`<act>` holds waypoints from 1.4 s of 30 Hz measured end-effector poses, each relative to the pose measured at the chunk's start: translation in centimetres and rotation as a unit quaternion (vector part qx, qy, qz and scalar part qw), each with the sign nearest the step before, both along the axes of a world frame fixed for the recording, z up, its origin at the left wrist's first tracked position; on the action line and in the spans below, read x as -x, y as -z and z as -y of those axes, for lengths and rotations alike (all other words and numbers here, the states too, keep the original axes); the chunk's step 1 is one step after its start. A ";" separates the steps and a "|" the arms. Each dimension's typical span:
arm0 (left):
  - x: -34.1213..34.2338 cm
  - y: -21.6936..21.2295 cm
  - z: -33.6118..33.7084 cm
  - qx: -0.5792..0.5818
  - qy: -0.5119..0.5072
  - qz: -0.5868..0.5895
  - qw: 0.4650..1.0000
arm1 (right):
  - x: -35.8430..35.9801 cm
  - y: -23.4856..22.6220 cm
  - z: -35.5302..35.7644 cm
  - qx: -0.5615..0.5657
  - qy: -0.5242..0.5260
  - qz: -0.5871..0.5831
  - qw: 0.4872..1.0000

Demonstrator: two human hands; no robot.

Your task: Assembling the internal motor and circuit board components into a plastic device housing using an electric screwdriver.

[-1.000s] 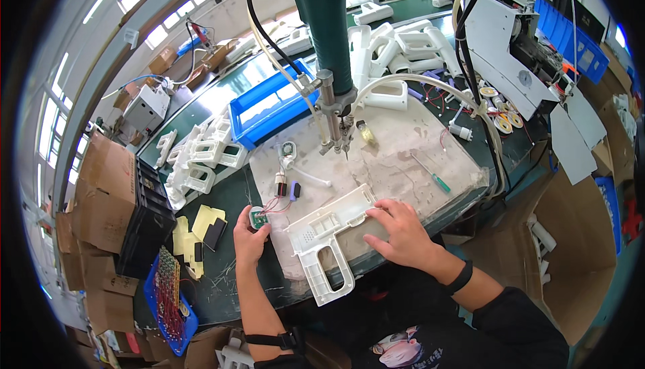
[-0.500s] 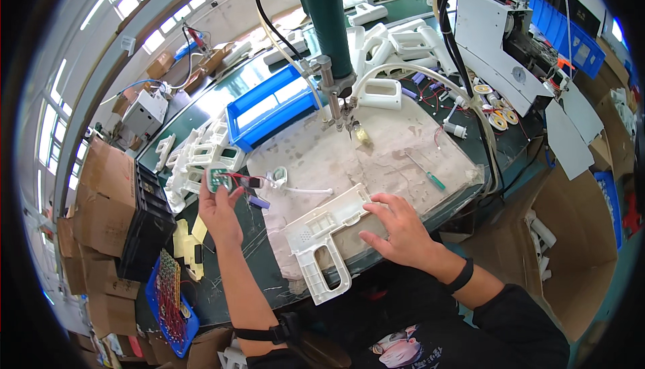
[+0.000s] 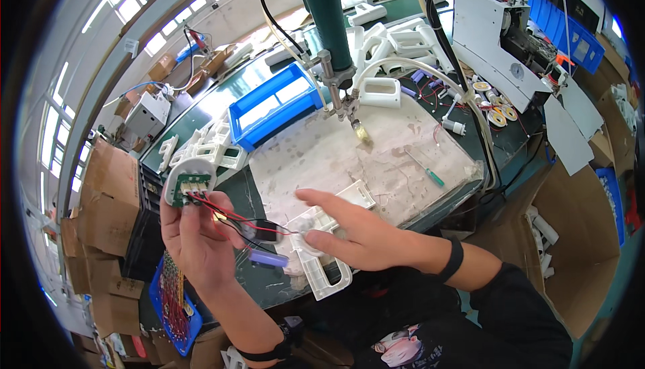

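Observation:
My left hand (image 3: 201,241) is closed around a round white cap with a green circuit board (image 3: 191,188), raised at the left. Red and black wires run from the board to a black block (image 3: 263,232) and a purple battery cell (image 3: 269,259), both hanging beside that hand. My right hand (image 3: 356,235) is open, thumb and fingers apart, beside a blurred whitish piece (image 3: 304,224) at the wires' end; whether it touches that piece is unclear. Under the right hand lies a white plastic housing half with a looped handle (image 3: 324,278), partly hidden by the hand.
A green screwdriver (image 3: 433,176) lies on the stained mat (image 3: 289,147). Above the mat hangs a green power driver (image 3: 326,26). A blue tray (image 3: 235,124) and white housings (image 3: 209,142) stand behind left; purple cells, wires and a white machine (image 3: 484,40) are at right.
My left hand has brought the circuit board nearer to me, with the wired black block and purple cell trailing along. My right hand has moved left, from the housing half toward the wires.

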State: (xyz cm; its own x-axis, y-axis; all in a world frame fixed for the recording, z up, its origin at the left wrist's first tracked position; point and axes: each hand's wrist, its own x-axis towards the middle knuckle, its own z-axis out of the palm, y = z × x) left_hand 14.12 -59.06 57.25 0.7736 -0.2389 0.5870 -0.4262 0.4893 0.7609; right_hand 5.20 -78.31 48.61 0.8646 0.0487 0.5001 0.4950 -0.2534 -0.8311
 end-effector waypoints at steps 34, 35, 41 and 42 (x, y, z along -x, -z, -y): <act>7.8 2.3 -0.3 -0.107 -0.193 -0.010 0.975 | 2.1 -0.7 1.0 -0.034 -0.072 -0.049 0.996; 8.2 2.5 -0.8 -0.109 -0.209 -0.009 0.972 | 2.7 -1.7 2.0 -0.056 -0.097 -0.084 0.990; 9.6 4.5 -0.9 -0.153 -0.157 -0.058 0.974 | 4.5 -4.1 5.7 0.018 -0.091 -0.056 0.994; 9.3 4.9 -0.6 -0.146 -0.146 -0.094 0.974 | 4.1 -3.7 6.1 0.067 -0.080 -0.028 0.994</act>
